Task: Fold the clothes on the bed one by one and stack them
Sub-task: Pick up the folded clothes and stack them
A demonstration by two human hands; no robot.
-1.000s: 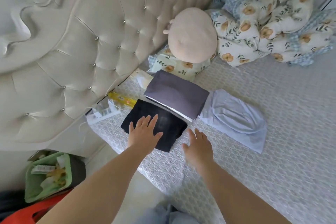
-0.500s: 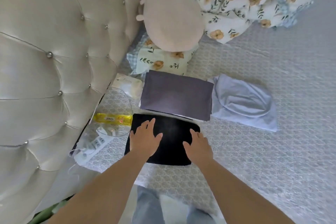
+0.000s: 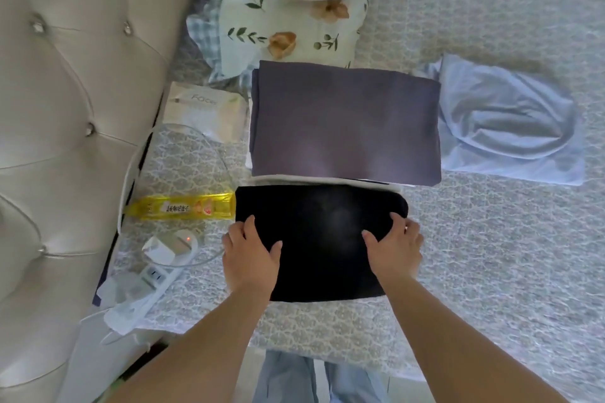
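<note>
Two hands, left (image 3: 250, 257) and right (image 3: 394, 247), grip black garment (image 3: 320, 239) by side edges, likely to lift onto purple stack (image 3: 343, 123).

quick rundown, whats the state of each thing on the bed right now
black garment: folded flat, gripped at both side edges
left hand: grips its left edge
right hand: grips its right edge
purple garment: folded, topping a stack
light blue garment: crumpled, unfolded
power strip: indicator lit

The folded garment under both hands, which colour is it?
Black, seen in the head view.
</note>
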